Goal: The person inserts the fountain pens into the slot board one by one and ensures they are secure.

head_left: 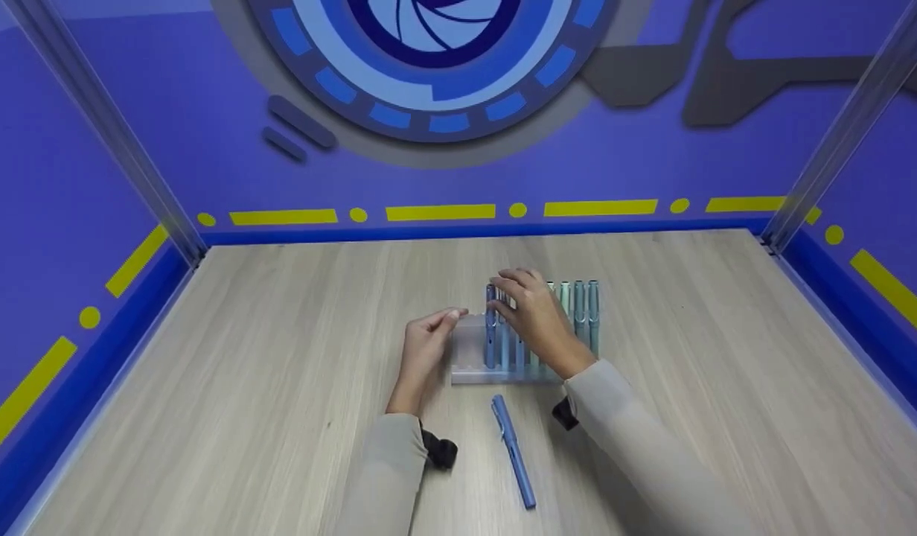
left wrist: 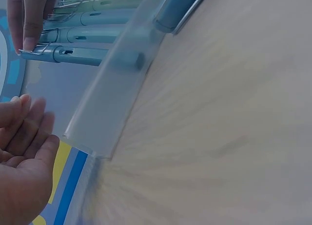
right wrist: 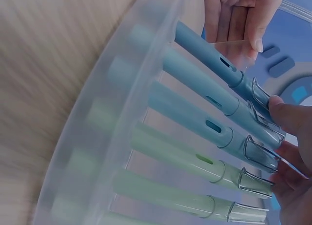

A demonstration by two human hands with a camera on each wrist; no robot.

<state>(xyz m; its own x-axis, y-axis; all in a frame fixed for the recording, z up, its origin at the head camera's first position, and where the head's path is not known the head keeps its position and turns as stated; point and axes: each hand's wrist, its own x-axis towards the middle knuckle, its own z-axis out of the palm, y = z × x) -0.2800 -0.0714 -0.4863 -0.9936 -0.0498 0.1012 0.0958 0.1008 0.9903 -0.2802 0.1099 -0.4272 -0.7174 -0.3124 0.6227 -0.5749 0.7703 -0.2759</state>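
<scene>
A frosted clear pen stand (head_left: 470,376) holds a row of capped pens with wire clips, upright, shading from blue to green. My left hand (head_left: 426,339) pinches the upper left corner of the stand's back panel between thumb and finger. At the row's left end, my right hand (head_left: 537,309) grips the cap of the dark blue pen (right wrist: 207,54), its thumb (right wrist: 287,112) by the clip. This hand hides several pens in the head view. A loose blue pen (head_left: 513,454) lies on the table in front of the stand, between the forearms.
The wood-grain table (head_left: 280,357) runs to a blue back wall (head_left: 168,149) with yellow markings. Side walls with metal corner posts (head_left: 123,134) enclose it. A black strap (head_left: 440,450) sits at the left wrist.
</scene>
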